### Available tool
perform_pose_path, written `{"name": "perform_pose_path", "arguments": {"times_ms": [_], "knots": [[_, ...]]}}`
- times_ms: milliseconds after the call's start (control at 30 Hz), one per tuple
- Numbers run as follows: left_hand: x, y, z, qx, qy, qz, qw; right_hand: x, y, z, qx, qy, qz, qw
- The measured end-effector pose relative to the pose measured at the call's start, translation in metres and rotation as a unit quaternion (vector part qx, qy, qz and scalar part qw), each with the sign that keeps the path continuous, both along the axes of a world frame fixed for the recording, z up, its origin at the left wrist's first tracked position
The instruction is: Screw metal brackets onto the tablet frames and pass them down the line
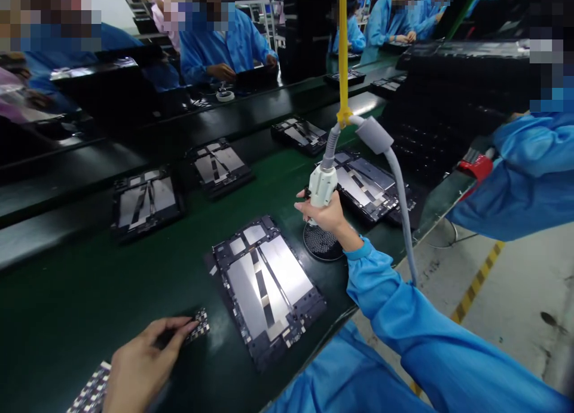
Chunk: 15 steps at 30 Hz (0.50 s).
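Note:
My right hand is closed round a white electric screwdriver that hangs from a yellow cord with a grey hose. It hovers over a round black screw tray. An open tablet chassis with silver plates lies on the green belt in front of me. My left hand rests at the near edge, fingers pinched on a small dark strip of parts.
Several more tablet chassis lie along the belt. Workers in blue coats sit across the line. A person's blue sleeve reaches in at the right, beside stacked black trays. A patterned strip lies near my left wrist.

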State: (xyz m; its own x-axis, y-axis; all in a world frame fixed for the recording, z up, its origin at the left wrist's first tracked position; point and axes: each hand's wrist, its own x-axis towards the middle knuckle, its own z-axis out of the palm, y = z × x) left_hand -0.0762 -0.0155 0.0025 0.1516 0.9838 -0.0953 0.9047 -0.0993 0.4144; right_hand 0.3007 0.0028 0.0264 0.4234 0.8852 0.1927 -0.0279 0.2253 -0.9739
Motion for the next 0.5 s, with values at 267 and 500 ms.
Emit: {"name": "perform_pose_path", "arguments": {"times_ms": [267, 500], "knots": [[0.030, -0.038, -0.009, 0.218, 0.007, -0.101, 0.971, 0.001, 0.000, -0.003, -0.005, -0.012, -0.004, 1.000], [0.077, -0.050, -0.032, 0.231, -0.071, -0.147, 0.959, -0.035, -0.018, 0.037, 0.090, -0.007, 0.015, 0.996]]}}
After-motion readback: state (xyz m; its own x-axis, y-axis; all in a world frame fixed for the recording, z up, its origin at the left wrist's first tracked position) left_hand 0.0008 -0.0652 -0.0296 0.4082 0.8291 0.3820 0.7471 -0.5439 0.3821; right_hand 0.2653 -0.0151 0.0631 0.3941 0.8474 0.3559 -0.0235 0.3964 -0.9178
